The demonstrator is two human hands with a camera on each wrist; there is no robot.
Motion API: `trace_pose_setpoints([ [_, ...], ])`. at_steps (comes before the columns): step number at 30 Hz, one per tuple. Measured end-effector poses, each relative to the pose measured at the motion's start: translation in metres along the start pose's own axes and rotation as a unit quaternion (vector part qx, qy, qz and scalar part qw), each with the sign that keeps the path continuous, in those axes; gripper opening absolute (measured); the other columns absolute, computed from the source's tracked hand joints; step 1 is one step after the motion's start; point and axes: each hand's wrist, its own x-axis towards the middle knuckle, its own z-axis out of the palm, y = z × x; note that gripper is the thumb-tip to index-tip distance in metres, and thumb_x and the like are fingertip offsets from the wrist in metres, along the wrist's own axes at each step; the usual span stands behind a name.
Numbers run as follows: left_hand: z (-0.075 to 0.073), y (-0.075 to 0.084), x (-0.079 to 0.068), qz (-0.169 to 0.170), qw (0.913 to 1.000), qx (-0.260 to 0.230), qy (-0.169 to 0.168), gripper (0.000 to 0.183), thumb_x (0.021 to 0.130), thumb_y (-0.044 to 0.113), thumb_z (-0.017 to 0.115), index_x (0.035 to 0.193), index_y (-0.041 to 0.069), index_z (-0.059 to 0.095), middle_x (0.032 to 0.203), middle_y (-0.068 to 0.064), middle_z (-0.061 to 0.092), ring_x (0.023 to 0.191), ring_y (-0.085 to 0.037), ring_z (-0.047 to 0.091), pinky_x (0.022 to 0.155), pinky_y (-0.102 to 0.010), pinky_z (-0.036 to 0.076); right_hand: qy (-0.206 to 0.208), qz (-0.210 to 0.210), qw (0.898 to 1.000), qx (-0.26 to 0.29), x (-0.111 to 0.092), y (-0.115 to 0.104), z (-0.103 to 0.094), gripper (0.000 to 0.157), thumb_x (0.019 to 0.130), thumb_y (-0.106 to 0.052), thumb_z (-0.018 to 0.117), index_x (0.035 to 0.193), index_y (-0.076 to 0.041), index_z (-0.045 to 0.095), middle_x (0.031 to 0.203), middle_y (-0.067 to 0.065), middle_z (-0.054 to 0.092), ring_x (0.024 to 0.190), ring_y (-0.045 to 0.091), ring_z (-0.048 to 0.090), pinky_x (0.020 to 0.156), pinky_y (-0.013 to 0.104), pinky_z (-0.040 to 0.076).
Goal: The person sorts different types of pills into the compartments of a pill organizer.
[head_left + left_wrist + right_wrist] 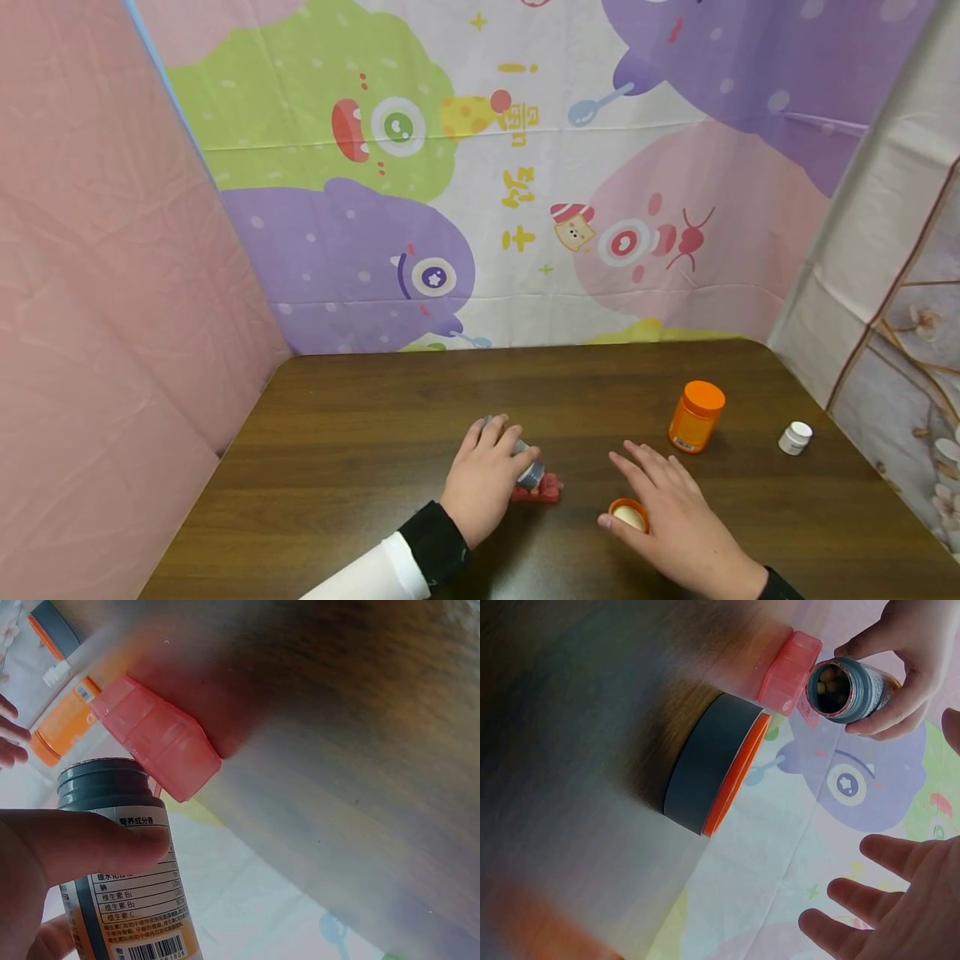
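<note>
My left hand [483,479] grips a vitamin bottle [135,892] with a grey neck and a printed label. The bottle is uncapped and tilted, its mouth right at a red translucent pill box [550,490] on the table. In the right wrist view, several pale tablets [829,684] show inside the bottle's mouth, and the pill box [791,673] is beside it. Beneath my right hand [678,517], a grey cap [712,761] with an orange rim lies inside up. That hand's fingers are spread and hold nothing.
An orange jar [697,417] with an orange lid stands to the right, beyond my right hand. Farther right is a small white bottle [795,437] with a white cap. A cartoon-print cloth [510,292] hangs behind the brown wooden table [360,433].
</note>
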Motion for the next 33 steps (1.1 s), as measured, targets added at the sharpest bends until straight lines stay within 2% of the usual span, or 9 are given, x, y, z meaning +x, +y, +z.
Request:
trace_pose_setpoints([
  [13, 0.0012, -0.0015, -0.0003, -0.01, 0.9999, -0.008, -0.003, 0.053, 0.076, 0.015, 0.081, 0.123, 0.033, 0.065, 0.131, -0.002, 0.055, 0.128, -0.027, 0.031, 0.107, -0.051, 0.03, 0.004, -0.003, 1.0, 0.002, 0.0, 0.0007, -0.0001, 0.076, 0.085, -0.059, 0.064, 0.138, -0.007, 0.05, 0.145, 0.015, 0.041, 0.131, 0.032, 0.03, 0.104, 0.062, 0.023],
  [19, 0.0033, -0.001, -0.0019, -0.017, 0.9996, -0.015, 0.019, 0.051, 0.075, 0.014, 0.081, 0.12, 0.033, 0.065, 0.128, -0.002, 0.057, 0.126, -0.028, 0.035, 0.104, -0.052, 0.034, 0.004, -0.001, 1.0, 0.003, -0.0003, 0.0003, 0.0016, 0.074, 0.084, -0.056, 0.066, 0.138, -0.007, 0.05, 0.145, 0.014, 0.04, 0.131, 0.032, 0.031, 0.104, 0.061, 0.023],
  [23, 0.005, -0.0007, -0.0033, -0.033, 0.9987, -0.033, 0.02, 0.05, 0.076, 0.014, 0.079, 0.12, 0.032, 0.064, 0.126, -0.003, 0.058, 0.124, -0.029, 0.037, 0.102, -0.053, 0.035, 0.002, 0.001, 1.0, 0.002, -0.0009, -0.0005, 0.0025, 0.076, 0.084, -0.061, 0.063, 0.138, -0.008, 0.051, 0.145, 0.014, 0.041, 0.13, 0.031, 0.032, 0.105, 0.061, 0.023],
  [26, 0.0053, -0.0012, -0.0038, -0.051, 0.9977, -0.042, 0.017, 0.05, 0.078, 0.013, 0.076, 0.123, 0.031, 0.063, 0.125, -0.002, 0.059, 0.123, -0.027, 0.038, 0.104, -0.054, 0.032, 0.0, 0.003, 1.0, 0.004, -0.0012, -0.0014, 0.0026, 0.077, 0.085, -0.063, 0.06, 0.138, -0.008, 0.051, 0.144, 0.014, 0.041, 0.131, 0.03, 0.032, 0.105, 0.061, 0.023],
  [29, 0.0039, -0.0016, -0.0044, -0.072, 0.9956, -0.054, 0.027, 0.051, 0.076, 0.016, 0.076, 0.123, 0.029, 0.063, 0.122, -0.001, 0.06, 0.12, -0.026, 0.04, 0.105, -0.054, 0.03, -0.003, 0.004, 1.0, 0.006, -0.0014, -0.002, 0.0025, 0.077, 0.085, -0.063, 0.06, 0.138, -0.008, 0.051, 0.144, 0.014, 0.041, 0.13, 0.03, 0.032, 0.105, 0.062, 0.023],
  [33, 0.0017, -0.0013, -0.0061, -0.1, 0.9905, -0.08, 0.05, 0.049, 0.074, 0.024, 0.078, 0.121, 0.024, 0.063, 0.117, -0.002, 0.063, 0.112, -0.025, 0.046, 0.097, -0.051, 0.036, -0.006, 0.004, 1.0, 0.006, -0.0017, -0.0019, 0.0026, 0.077, 0.085, -0.063, 0.059, 0.138, -0.008, 0.05, 0.144, 0.015, 0.041, 0.13, 0.03, 0.031, 0.105, 0.062, 0.023],
])
